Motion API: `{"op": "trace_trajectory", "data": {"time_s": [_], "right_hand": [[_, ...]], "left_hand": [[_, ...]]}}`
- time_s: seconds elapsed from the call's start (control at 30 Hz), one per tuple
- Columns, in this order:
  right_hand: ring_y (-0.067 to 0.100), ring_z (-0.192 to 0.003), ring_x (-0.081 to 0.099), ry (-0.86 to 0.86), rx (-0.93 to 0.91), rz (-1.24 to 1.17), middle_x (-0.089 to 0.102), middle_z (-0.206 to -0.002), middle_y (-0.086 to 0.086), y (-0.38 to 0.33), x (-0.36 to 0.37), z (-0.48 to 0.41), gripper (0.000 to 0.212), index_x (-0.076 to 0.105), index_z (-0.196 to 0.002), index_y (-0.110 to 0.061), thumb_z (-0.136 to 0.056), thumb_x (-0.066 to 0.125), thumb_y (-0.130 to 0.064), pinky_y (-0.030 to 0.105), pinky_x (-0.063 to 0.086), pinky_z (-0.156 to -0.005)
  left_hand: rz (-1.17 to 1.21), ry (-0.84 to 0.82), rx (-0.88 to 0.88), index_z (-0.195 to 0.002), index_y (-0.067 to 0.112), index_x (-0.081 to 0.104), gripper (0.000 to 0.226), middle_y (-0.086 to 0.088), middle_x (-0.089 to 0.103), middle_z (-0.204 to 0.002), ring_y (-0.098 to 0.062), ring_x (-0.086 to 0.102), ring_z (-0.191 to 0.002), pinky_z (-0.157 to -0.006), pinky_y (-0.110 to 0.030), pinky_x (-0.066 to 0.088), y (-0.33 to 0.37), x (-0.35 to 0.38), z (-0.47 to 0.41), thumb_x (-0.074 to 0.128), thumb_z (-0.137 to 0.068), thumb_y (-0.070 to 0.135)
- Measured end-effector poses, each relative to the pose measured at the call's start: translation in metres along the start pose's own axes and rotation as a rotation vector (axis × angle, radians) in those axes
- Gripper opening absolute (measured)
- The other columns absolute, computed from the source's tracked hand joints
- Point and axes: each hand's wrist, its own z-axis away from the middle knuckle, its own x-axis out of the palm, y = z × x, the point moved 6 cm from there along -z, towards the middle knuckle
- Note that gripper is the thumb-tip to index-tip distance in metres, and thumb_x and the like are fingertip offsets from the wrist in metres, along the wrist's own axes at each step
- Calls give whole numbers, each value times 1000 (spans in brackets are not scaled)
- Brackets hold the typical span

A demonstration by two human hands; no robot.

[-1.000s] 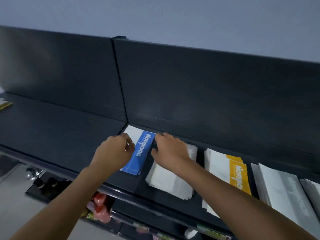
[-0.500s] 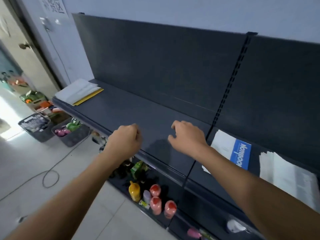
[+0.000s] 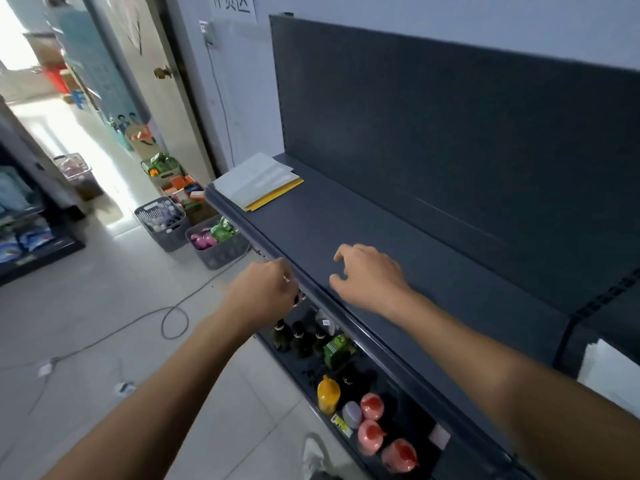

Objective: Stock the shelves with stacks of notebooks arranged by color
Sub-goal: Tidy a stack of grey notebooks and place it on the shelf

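Note:
A stack of notebooks (image 3: 258,180), white on top with a yellow one at the bottom, lies at the far left end of the dark grey shelf (image 3: 398,237). My right hand (image 3: 369,277) hovers over the shelf's front part with fingers curled and apart, holding nothing. My left hand (image 3: 265,292) hangs just in front of the shelf's front edge, fingers loosely curled, with nothing in it. Both hands are well short of the stack. A white notebook corner (image 3: 613,375) shows at the right edge on the neighbouring shelf section.
Below the shelf a lower shelf holds dark bottles (image 3: 294,337), a green carton (image 3: 337,349), a yellow bottle (image 3: 327,393) and pink bottles (image 3: 372,434). Grey baskets (image 3: 162,221) of goods stand on the floor at the left. A cable (image 3: 173,320) loops over the tiles. A doorway lies beyond.
My view has swung left, away from the blue, white and yellow notebook stacks. Both hands left the blue stack and travelled left along the shelf, holding nothing.

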Motion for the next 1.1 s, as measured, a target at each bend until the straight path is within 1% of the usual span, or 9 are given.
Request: {"op": "trace_trajectory", "data": {"time_s": [0.1,0.2,0.4,0.5,0.67,0.8,0.9,0.97,1.1], "right_hand": [[25,-90,62,-11,-27,-11,60,-104,-2,-14,13,-45,28,59,-114,-18,-93,56,-36,43,54,-80],[25,-91,62,-20,-16,-26,60,-104,-2,-23,21,-93,28,59,-114,-19,-93,56,-37,42,54,-81],[26,-91,63,-20,-18,-36,61,-106,-1,-49,36,-173,27,59,-114,-19,-94,57,-38,39,52,-77],[27,-95,64,-52,-28,-21,62,-110,0,-68,48,-201,28,58,-116,-19,-95,56,-37,41,53,-81],[26,-96,62,-56,-44,28,60,-114,0,-93,56,-247,30,57,-119,-19,-97,55,-39,38,49,-77],[27,-95,61,-49,23,62,60,-117,0,-105,64,-281,28,57,-116,-19,-97,54,-40,37,45,-72],[27,-93,62,-39,91,57,61,-116,0,-119,71,-305,27,57,-116,-19,-96,52,-38,39,51,-74],[28,-93,62,-31,161,60,62,-114,-1,-129,77,-319,28,57,-116,-19,-95,51,-37,38,50,-74],[28,-99,61,-39,310,21,63,-113,-1,-148,88,-341,32,57,-119,-20,-93,52,-38,39,52,-80]], "left_hand": [[-20,54,-12,-105,21,63,21,4,69,-98,-17,62,-86,-73,-34,53,-33,-14,-28,48,-97,33],[-42,81,-11,-104,21,63,20,7,70,-96,-13,59,-79,-68,-30,49,-61,-28,-59,48,-98,33],[-89,88,-37,-102,24,61,18,8,66,-94,-16,60,-82,-70,-38,56,-116,-48,-117,47,-98,34],[-110,67,-42,-99,24,60,17,7,65,-94,-15,59,-81,-69,-38,55,-141,-53,-134,47,-97,34],[-87,65,-34,-100,24,61,19,8,64,-94,-14,58,-80,-69,-37,55,-185,-66,-170,46,-97,34],[-45,53,22,-100,22,62,20,8,63,-93,-14,60,-82,-70,-35,54,-217,-73,-200,45,-97,33],[-36,24,68,-101,24,60,18,8,63,-94,-15,60,-84,-73,-39,56,-244,-80,-224,45,-97,33],[-32,-5,117,-103,24,60,18,7,63,-97,-16,60,-87,-76,-40,55,-263,-85,-237,45,-97,33],[-17,-35,230,-101,26,59,18,8,62,-97,-15,60,-86,-76,-40,55,-297,-93,-262,44,-97,34]]}}
